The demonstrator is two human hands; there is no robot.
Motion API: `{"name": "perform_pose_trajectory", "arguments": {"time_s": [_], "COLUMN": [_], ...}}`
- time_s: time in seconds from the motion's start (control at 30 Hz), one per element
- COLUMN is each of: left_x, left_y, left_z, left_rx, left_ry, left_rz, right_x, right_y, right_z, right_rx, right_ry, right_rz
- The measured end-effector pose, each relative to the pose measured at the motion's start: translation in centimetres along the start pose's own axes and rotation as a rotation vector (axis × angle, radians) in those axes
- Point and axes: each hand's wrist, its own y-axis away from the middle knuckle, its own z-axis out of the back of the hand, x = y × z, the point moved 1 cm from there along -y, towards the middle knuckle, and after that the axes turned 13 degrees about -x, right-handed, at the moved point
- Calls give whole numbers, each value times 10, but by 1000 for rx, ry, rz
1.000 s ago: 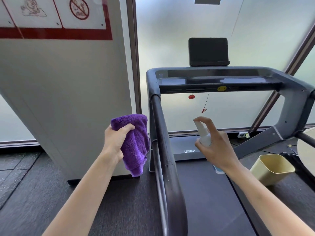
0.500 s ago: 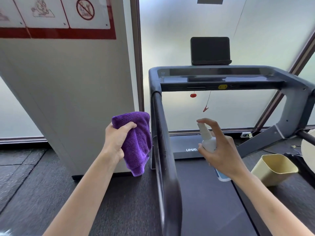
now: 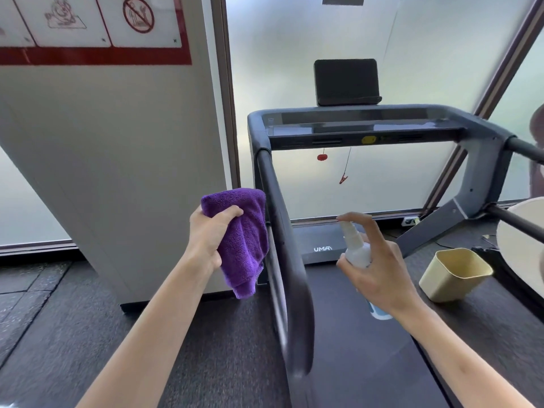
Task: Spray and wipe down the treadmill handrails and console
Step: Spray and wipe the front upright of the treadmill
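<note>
The treadmill's dark left handrail (image 3: 279, 231) runs from the console (image 3: 362, 128) toward me between my two arms. My left hand (image 3: 206, 237) grips a bunched purple cloth (image 3: 244, 240) just left of the rail, with the cloth's edge at the rail. My right hand (image 3: 379, 266) holds a small white spray bottle (image 3: 354, 245) to the right of the rail, index finger curled over the nozzle, which points left toward the rail. The right handrail (image 3: 527, 148) shows at the far right edge.
A black tablet holder (image 3: 346, 82) stands on top of the console. A red safety clip and cord (image 3: 343, 178) hang below it. A beige bin (image 3: 453, 273) sits on the floor right of the belt. A white panel with warning signs (image 3: 117, 142) stands left.
My view has shifted slightly right and closer. Both hands keep their grips; the spray bottle has moved a little lower and to the right.
</note>
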Motion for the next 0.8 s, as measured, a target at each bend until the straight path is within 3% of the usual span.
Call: {"name": "perform_pose_trajectory", "arguments": {"time_s": [0.63, 0.8], "left_x": [23, 32], "left_y": [42, 53], "left_z": [36, 17], "left_rx": [27, 36], "left_ry": [54, 158], "left_rz": [24, -56], "right_x": [31, 23], "right_y": [43, 36], "right_z": [26, 20], "right_rx": [-99, -79], "right_ry": [-42, -52], "right_rz": [-96, -96]}}
